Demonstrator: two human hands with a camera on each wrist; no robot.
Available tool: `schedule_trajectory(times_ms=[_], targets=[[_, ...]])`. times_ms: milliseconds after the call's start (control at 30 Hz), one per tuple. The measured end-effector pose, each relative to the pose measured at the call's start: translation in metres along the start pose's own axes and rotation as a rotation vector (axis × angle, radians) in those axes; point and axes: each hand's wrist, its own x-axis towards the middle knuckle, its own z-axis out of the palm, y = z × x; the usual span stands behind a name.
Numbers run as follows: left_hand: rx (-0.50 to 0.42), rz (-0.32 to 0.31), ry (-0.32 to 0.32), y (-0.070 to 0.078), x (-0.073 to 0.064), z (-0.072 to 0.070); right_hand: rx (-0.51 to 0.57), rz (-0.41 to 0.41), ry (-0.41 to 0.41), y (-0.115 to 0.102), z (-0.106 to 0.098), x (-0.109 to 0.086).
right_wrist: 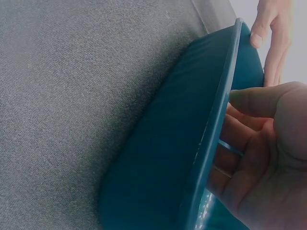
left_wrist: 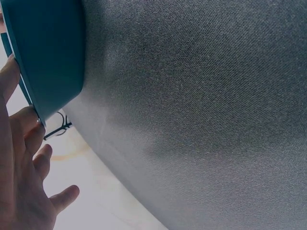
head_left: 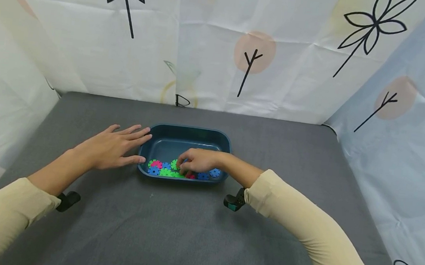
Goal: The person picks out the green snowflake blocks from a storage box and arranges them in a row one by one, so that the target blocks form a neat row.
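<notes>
L hand point(head_left: 117, 148), fingers straight, touched the tray's point(head_left: 165, 134) L end; R hand point(head_left: 198, 160) dipped in over its near side, fingers bent, couldn't tell if any pc was pinched. Gear-shaped pcs point(head_left: 165, 172) lay inside along the tray's near wall. Prob. best approach: light L brace on tray rim, R fingertips low, 1 pc at a time w/o scattering others.
</notes>
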Motion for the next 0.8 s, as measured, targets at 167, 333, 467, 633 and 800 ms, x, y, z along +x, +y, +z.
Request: schedule_trajectory(times_ms=[167,333,467,633,800], targets=[[-0.005,0.0,0.003,0.001,0.0,-0.001,-0.035,-0.026,-0.057,-0.002,0.002,-0.001],[-0.008,-0.003,0.003,0.003,-0.001,-0.001,-0.003,-0.029,-0.089,-0.005,0.004,-0.003],[-0.008,-0.004,0.002,0.002,-0.001,-0.002,0.033,-0.054,-0.077,-0.006,0.001,-0.005],[-0.005,-0.006,-0.001,0.002,0.0,-0.002,0.06,-0.066,-0.056,-0.008,-0.002,-0.012],[-0.001,-0.003,-0.001,0.003,0.001,-0.002,0.074,-0.07,-0.021,-0.007,-0.003,-0.021]])
